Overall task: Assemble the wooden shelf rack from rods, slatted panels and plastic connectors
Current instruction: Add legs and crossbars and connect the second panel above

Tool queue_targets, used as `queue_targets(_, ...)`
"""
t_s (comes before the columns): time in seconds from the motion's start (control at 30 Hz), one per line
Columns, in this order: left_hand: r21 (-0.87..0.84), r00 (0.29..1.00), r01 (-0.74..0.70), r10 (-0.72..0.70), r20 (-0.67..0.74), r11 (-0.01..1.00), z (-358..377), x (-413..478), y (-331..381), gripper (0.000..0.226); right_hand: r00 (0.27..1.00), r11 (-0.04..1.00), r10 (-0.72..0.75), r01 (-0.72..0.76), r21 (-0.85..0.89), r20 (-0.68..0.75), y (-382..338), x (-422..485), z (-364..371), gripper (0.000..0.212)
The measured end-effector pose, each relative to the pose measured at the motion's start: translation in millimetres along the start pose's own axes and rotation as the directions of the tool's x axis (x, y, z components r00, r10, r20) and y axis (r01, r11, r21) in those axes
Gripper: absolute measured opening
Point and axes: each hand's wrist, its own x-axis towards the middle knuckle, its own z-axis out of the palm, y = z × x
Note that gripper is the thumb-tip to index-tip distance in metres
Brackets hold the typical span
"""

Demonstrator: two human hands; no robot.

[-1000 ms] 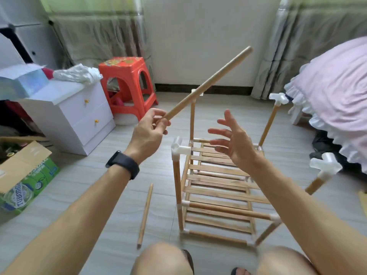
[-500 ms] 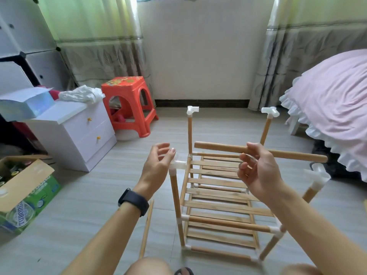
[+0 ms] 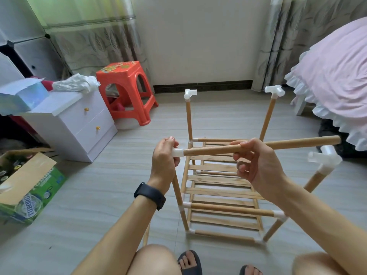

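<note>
The partly built wooden rack [image 3: 222, 187] stands on the floor in front of my knees, with slatted panels and four upright posts topped by white plastic connectors. My left hand [image 3: 164, 161] grips the white connector [image 3: 177, 152] on the near left post. My right hand [image 3: 258, 161] holds a loose wooden rod [image 3: 278, 145] lying almost level, its left end at the mouth of that connector. The near right post's connector [image 3: 323, 159] sits below the rod's right end. Two far connectors [image 3: 190, 94] [image 3: 275, 91] top the back posts.
A thin spare rod [image 3: 146, 236] lies on the floor beside my left forearm. A white drawer cabinet [image 3: 79, 124], an orange plastic stool [image 3: 127, 92] and an open cardboard box [image 3: 25, 187] stand at the left. A bed with a pink frilled cover [image 3: 333, 76] is at the right.
The rod passed from my left hand to my right and swung down to level. My left hand closed round the near left connector, and the rod's left end reached it.
</note>
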Motion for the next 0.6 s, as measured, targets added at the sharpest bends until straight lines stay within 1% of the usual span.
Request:
queue_targets(0.13, -0.009, 1.0, 0.007, -0.007, 0.029, 1.0, -1.0, 1.5, 0.3, 0.03, 1.0, 1.0, -0.016, 0.016, -0.013, 0.016, 0.8, -2.0, -2.7, 0.023)
queue_targets(0.2, 0.019, 0.999, -0.015, 0.015, 0.037, 1.0, -3.0, 1.3, -2.8, 0.03, 0.999, 0.999, -0.031, 0.032, -0.011, 0.025, 0.8, -3.3, -2.9, 0.024)
queue_targets(0.27, 0.131, 0.994, -0.107, 0.108, -0.002, 0.986, -3.3, 0.3, -8.2, 0.029, 0.998, 0.999, -0.05, 0.05, -0.006, 0.034, 0.0, -4.6, -2.0, 0.024)
queue_targets(0.33, 0.319, 0.96, -0.235, 0.27, -0.068, 0.918, -4.3, -0.2, -13.5, 0.03, 0.997, 0.998, -0.064, 0.065, -0.006, 0.039, -0.9, -7.0, 0.4, 0.025)
queue_targets(0.37, 0.386, 0.939, -0.277, 0.332, -0.084, 0.88, -5.3, -0.4, -14.2, 0.03, 0.996, 0.997, -0.074, 0.074, -0.006, 0.039, -1.3, -8.5, 2.1, 0.026)
queue_targets(0.4, 0.415, 0.93, -0.295, 0.359, -0.083, 0.861, -5.9, -0.9, -13.5, 0.032, 0.996, 0.996, -0.086, 0.086, -0.006, 0.038, -1.7, -9.8, 4.0, 0.027)
queue_targets(0.47, 0.382, 0.946, -0.281, 0.322, -0.046, 0.88, -6.2, -0.3, -13.4, 0.034, 0.995, 0.996, -0.094, 0.094, 0.003, 0.035, -2.2, -11.8, 7.7, 0.032)
queue_targets(0.53, 0.28, 0.968, -0.241, 0.25, 0.006, 0.929, -6.1, 0.7, -13.5, 0.032, 0.998, 0.998, -0.059, 0.059, 0.023, 0.03, -1.9, -13.2, 11.0, 0.035)
queue_targets(0.6, 0.17, 0.976, -0.219, 0.214, 0.044, 0.961, -6.1, 2.4, -14.5, 0.028, 1.0, 0.999, -0.005, 0.004, 0.043, 0.021, -1.1, -14.5, 13.0, 0.035)
